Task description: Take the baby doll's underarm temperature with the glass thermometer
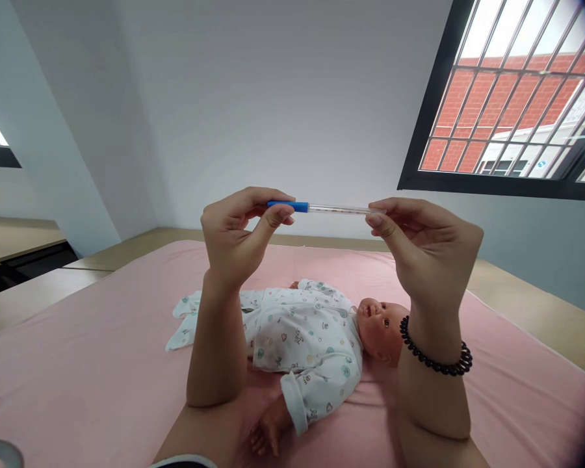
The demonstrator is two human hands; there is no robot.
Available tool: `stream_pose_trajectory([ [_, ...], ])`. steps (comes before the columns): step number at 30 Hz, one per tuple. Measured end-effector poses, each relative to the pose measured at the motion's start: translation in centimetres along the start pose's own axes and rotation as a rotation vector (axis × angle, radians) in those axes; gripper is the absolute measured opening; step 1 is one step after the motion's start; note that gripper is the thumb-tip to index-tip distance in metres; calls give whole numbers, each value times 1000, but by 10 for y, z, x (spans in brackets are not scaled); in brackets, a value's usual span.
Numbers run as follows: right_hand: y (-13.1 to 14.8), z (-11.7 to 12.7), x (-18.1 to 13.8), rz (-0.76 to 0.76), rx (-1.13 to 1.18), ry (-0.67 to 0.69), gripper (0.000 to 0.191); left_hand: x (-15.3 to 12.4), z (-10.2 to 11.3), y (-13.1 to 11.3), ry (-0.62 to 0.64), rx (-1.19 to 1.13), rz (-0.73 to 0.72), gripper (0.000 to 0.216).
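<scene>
Raised in front of me is a glass thermometer [338,209], held level between my two hands. My left hand [238,227] pinches its blue end, thumb below and fingers above. The clear end is pinched by the thumb and fingertips of my right hand [424,240], which hide its tip. Below and behind my arms, a baby doll [302,325] in a white patterned outfit lies on its back, head to the right and feet to the left. My forearms cover part of its legs and the edge of its head.
A pink sheet [102,364] covers the table [526,292], whose light wood edge shows around it. Behind stands a pale wall [273,97] with a barred window [507,97] at the right. Part of a grey curved object [2,448] shows at the lower left.
</scene>
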State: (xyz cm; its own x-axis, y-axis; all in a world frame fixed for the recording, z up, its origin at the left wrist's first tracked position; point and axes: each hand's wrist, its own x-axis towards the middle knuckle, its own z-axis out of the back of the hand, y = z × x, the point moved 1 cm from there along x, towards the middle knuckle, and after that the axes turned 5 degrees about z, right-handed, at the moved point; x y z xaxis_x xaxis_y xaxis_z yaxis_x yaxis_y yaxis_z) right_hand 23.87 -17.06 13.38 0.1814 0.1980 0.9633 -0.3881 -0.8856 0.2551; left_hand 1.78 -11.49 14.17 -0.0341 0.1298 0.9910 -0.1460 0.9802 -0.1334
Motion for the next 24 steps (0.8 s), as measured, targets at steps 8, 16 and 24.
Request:
stream_pose_trajectory([
  [8, 6, -1, 2, -46, -12, 9, 13, 1, -2, -6, -43, 39, 12, 19],
  [16, 2, 7, 4, -56, -51, 87, 7, 0, -1, -6, 9, 110, 61, 24],
  [24, -18, 38, 15, 11, -197, -65, 11, -1, -7, 0, 184, 215, 191, 22],
])
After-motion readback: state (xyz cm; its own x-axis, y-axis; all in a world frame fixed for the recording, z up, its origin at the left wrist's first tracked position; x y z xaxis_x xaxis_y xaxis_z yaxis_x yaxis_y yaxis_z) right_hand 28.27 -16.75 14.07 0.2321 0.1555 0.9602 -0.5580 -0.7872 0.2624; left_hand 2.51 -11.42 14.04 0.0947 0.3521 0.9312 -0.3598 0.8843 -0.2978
